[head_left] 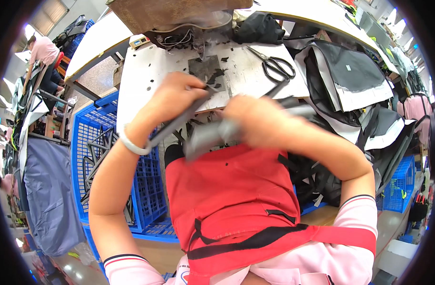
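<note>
Now clutching one dark strip (183, 118) in left hand (176, 97), beside one grey plate (197, 68), but unable to tell grip of blurred right hand (258, 121).

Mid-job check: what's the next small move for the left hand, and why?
I'd probably ease the dark strap toward the flat dark plate: the left hand grips it close to the plate's near side, and the strap trails back toward the forearm. Loose black scraps lie on the plate, so steering around them seems sensible.
</note>
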Action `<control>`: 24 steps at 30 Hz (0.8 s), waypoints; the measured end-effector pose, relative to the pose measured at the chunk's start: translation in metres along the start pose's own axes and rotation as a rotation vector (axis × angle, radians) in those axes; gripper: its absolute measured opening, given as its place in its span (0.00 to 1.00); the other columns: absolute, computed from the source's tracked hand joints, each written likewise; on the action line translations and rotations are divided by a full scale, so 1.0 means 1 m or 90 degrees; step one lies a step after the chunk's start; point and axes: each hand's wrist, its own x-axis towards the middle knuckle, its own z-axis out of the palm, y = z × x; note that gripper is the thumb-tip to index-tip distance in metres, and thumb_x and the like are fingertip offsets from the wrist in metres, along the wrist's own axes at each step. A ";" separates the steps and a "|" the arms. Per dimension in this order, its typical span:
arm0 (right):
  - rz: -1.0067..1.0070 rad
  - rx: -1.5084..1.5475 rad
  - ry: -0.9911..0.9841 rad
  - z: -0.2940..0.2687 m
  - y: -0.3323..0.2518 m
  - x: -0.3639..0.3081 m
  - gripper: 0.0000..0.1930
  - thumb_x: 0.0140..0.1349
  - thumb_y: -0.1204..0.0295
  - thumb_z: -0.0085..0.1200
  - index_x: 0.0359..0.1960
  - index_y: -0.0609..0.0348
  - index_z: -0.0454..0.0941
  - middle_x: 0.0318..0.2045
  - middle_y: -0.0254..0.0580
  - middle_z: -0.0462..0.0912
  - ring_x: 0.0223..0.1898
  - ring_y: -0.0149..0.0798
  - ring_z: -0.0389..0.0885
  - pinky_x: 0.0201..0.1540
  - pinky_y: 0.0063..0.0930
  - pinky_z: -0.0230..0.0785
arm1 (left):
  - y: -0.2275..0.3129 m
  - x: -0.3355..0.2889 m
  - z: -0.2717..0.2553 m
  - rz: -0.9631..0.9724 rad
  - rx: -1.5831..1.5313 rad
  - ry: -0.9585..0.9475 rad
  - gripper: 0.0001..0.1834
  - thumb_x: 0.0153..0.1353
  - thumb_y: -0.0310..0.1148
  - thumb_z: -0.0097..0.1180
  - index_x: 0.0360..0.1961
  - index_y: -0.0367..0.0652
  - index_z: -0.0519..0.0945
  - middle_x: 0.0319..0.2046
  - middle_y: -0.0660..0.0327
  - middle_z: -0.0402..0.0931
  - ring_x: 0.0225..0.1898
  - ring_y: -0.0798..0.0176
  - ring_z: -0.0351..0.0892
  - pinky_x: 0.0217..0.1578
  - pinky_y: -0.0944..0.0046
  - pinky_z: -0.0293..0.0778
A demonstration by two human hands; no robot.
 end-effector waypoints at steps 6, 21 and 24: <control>-0.084 -0.274 -0.053 0.066 -0.031 0.036 0.06 0.54 0.71 0.55 0.32 0.58 0.79 0.29 0.47 0.82 0.37 0.47 0.83 0.42 0.40 0.73 | 0.030 0.011 0.042 -0.022 -0.329 -0.029 0.15 0.61 0.36 0.59 0.34 0.31 0.83 0.23 0.59 0.80 0.27 0.69 0.75 0.30 0.65 0.73; 0.269 0.263 0.056 -0.060 0.094 -0.023 0.26 0.45 0.66 0.65 0.46 0.67 0.76 0.33 0.43 0.81 0.37 0.35 0.75 0.46 0.29 0.68 | -0.007 -0.022 -0.003 -0.082 -0.180 0.020 0.16 0.62 0.36 0.61 0.44 0.34 0.84 0.17 0.67 0.74 0.17 0.78 0.65 0.18 0.75 0.60; 0.270 0.276 0.047 -0.072 0.103 -0.015 0.22 0.45 0.67 0.64 0.41 0.67 0.76 0.29 0.39 0.78 0.33 0.32 0.73 0.42 0.29 0.68 | -0.001 -0.005 -0.009 -0.135 -0.184 0.029 0.15 0.61 0.36 0.61 0.42 0.34 0.84 0.17 0.67 0.73 0.18 0.78 0.65 0.19 0.73 0.59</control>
